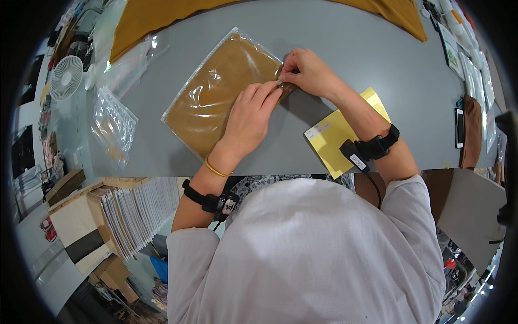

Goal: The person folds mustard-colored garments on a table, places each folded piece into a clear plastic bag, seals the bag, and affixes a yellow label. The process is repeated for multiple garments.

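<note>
A clear plastic bag (208, 89) with mustard-brown folded fabric inside lies slanted on the grey table. Across its lower right part rests my left hand (249, 116), fingers stretched out toward the bag's right-hand edge; its thumb is hard to see. My right hand (305, 70) is closed in a pinch on that same edge of the bag, close to the left fingertips. A strip at this edge looks turned or folded over, and the fingers partly hide it.
Mustard fabric (259, 6) spreads along the table's far side. A yellow pad (329, 146) lies under my right forearm. Crumpled clear bags (114, 121) and a white fan (66, 78) are at left. A phone (459, 128) and brown cloth (472, 132) lie at right.
</note>
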The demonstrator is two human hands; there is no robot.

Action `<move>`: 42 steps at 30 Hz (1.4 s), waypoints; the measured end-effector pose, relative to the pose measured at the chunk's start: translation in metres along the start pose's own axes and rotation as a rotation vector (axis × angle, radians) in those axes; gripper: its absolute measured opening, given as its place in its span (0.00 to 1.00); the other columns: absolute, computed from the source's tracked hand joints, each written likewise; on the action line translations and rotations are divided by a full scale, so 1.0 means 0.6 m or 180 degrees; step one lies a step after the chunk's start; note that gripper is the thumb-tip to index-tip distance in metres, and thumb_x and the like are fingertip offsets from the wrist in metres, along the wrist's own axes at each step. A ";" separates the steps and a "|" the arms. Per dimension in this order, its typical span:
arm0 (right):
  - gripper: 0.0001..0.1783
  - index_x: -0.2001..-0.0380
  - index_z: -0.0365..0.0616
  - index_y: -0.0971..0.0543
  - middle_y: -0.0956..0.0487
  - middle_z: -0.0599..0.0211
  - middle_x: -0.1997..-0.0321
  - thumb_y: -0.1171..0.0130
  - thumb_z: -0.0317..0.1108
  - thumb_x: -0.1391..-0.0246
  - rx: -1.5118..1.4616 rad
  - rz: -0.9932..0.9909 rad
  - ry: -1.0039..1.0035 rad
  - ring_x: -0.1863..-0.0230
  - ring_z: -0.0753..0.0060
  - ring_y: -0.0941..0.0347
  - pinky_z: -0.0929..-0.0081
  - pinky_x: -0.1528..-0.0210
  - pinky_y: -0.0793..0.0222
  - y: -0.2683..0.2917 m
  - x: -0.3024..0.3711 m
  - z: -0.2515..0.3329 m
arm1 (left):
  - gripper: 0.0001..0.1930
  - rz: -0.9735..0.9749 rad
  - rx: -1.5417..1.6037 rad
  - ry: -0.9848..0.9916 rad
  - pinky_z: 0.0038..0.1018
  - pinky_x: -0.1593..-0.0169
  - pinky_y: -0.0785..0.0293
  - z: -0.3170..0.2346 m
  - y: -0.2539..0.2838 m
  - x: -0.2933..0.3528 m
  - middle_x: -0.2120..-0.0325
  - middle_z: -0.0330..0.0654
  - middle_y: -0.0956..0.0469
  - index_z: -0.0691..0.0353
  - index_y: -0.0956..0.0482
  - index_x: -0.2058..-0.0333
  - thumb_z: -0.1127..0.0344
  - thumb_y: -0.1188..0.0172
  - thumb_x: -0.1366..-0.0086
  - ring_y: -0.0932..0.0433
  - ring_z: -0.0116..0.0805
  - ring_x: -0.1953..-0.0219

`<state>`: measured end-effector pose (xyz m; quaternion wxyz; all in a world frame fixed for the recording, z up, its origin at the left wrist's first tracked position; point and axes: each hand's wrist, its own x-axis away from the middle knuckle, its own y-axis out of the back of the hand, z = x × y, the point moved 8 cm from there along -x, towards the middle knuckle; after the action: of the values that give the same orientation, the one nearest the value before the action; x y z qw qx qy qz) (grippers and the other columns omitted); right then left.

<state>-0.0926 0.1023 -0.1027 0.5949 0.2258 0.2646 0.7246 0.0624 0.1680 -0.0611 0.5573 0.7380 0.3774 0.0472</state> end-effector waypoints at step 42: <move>0.21 0.45 0.35 0.20 0.14 0.58 0.55 0.32 0.30 0.40 0.0292 0.2164 0.1874 0.57 0.63 0.17 0.69 0.53 0.23 -0.266 0.148 0.582 | 0.26 -0.4542 0.2730 0.2399 0.42 0.30 0.34 0.015 0.192 0.692 0.37 0.45 0.29 0.59 0.31 0.32 0.59 0.39 0.25 0.26 0.42 0.38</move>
<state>0.2334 0.2536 0.0590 0.2119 0.1104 0.3652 0.8997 0.4199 0.4034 -0.1110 -0.0280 0.4092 0.8863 -0.2149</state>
